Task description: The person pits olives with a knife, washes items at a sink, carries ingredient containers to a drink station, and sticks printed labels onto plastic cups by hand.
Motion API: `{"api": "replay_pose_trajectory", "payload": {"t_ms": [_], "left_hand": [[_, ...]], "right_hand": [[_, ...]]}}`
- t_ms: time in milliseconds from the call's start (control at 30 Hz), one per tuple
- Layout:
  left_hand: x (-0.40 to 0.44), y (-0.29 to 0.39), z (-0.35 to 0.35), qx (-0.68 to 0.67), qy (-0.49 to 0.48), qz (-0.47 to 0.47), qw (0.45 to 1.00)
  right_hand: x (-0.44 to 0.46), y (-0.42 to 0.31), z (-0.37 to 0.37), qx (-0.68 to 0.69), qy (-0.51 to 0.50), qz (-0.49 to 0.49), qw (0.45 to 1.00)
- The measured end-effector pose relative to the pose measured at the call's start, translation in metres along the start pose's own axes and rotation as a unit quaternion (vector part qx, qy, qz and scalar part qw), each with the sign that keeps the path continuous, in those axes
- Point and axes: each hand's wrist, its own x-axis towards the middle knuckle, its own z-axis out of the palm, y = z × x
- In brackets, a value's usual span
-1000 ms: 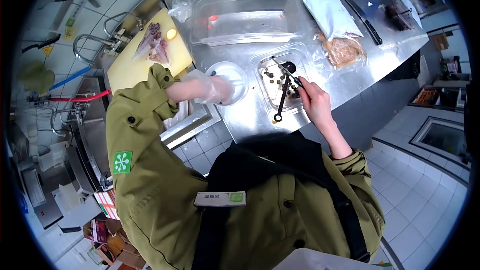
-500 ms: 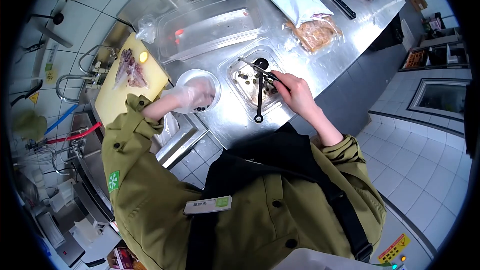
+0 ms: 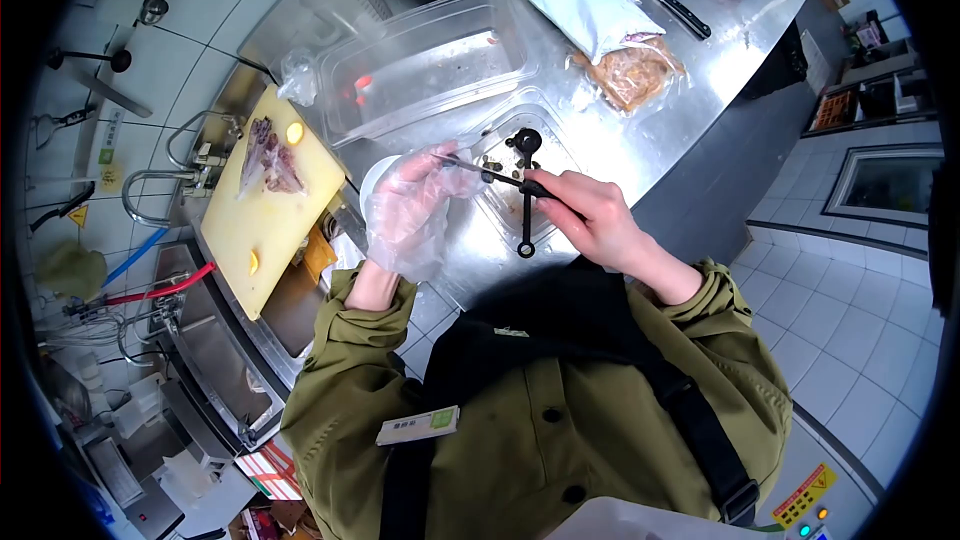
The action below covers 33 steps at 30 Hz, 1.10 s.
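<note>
My right hand (image 3: 598, 218) is wrapped around the black handle of a small knife (image 3: 506, 179), its blade pointing left over a clear plastic container (image 3: 562, 132). Small dark round pieces (image 3: 492, 166) lie in that container. Across it rests a black long-handled measuring spoon (image 3: 526, 212), beneath the knife. My left hand (image 3: 408, 212), in a clear plastic glove, is at the knife's tip with its fingers closed together; what they hold is too small to make out. Behind the glove, a white round tub (image 3: 376, 176) is mostly hidden.
A large clear tray (image 3: 440, 60) stands behind the container. Vacuum-packed food (image 3: 630, 75) and a white bag (image 3: 585, 10) lie to the right, near another knife (image 3: 688, 16). At left, a yellow cutting board (image 3: 232, 230) spans the sink, bearing a bag of purplish food (image 3: 268, 162).
My left hand has come out of the white tub and moved right to the knife's tip. My right hand, still holding the knife, has shifted slightly toward me.
</note>
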Motion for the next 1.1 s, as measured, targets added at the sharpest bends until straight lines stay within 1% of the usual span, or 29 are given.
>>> {"api": "replay_pose_trajectory", "payload": {"t_ms": [100, 200, 267, 333, 367, 433, 500, 600, 633, 700, 800, 833, 867, 900, 1000, 1033, 1100], "left_hand": [[0.001, -0.005, 0.001, 0.035, 0.003, -0.016, 0.999], [0.006, -0.018, -0.011, 0.023, -0.065, 0.038, 0.997], [0.003, -0.017, -0.008, 0.081, -0.076, 0.086, 0.99], [0.003, -0.011, 0.007, 0.087, -0.082, 0.125, 0.985], [0.003, -0.008, 0.015, 0.064, -0.082, 0.14, 0.985], [0.006, 0.005, 0.028, 0.079, -0.085, 0.132, 0.984], [0.006, 0.018, 0.032, 0.152, -0.091, 0.087, 0.98], [0.004, 0.013, 0.04, 0.093, -0.039, -0.03, 0.994], [0.006, 0.015, 0.036, 0.169, -0.092, 0.016, 0.981], [0.013, 0.018, 0.023, 0.315, -0.195, 0.107, 0.923], [0.002, 0.016, 0.016, 0.308, -0.064, 0.097, 0.944], [0.001, 0.01, 0.013, 0.3, -0.028, 0.137, 0.943], [0.0, 0.002, 0.011, 0.292, 0.008, 0.178, 0.94], [0.001, -0.004, 0.013, 0.284, 0.044, 0.22, 0.932], [0.003, -0.011, 0.045, 0.1, 0.076, 0.178, 0.976], [0.004, -0.016, 0.051, 0.134, 0.096, 0.172, 0.971], [0.006, -0.021, 0.058, 0.202, 0.137, 0.164, 0.956]], "right_hand": [[-0.005, -0.001, -0.003, 0.002, -0.004, -0.006, 1.0], [-0.005, -0.009, -0.012, -0.022, -0.001, -0.017, 1.0], [-0.006, -0.012, -0.017, -0.027, -0.001, -0.021, 0.999], [-0.007, -0.016, -0.021, -0.043, -0.003, -0.026, 0.999], [-0.008, -0.017, -0.022, -0.056, -0.003, -0.028, 0.998], [-0.007, -0.018, -0.024, -0.078, -0.004, -0.036, 0.996], [-0.005, -0.018, -0.026, -0.095, -0.006, -0.047, 0.994], [-0.001, -0.022, -0.03, -0.113, -0.027, -0.05, 0.992], [0.0, -0.023, -0.033, -0.118, -0.032, -0.051, 0.991], [0.0, -0.022, -0.042, -0.129, -0.042, -0.054, 0.989], [-0.002, -0.023, -0.058, -0.167, -0.062, -0.036, 0.983], [-0.003, -0.023, -0.063, -0.181, -0.07, -0.034, 0.98], [-0.005, -0.022, -0.065, -0.16, -0.067, -0.018, 0.985], [-0.004, -0.022, -0.062, -0.14, -0.04, -0.017, 0.989], [-0.004, -0.025, -0.042, -0.078, 0.033, -0.004, 0.996], [-0.002, -0.024, -0.033, -0.06, 0.059, -0.005, 0.996], [0.001, -0.023, -0.021, -0.047, 0.066, 0.006, 0.997]]}}
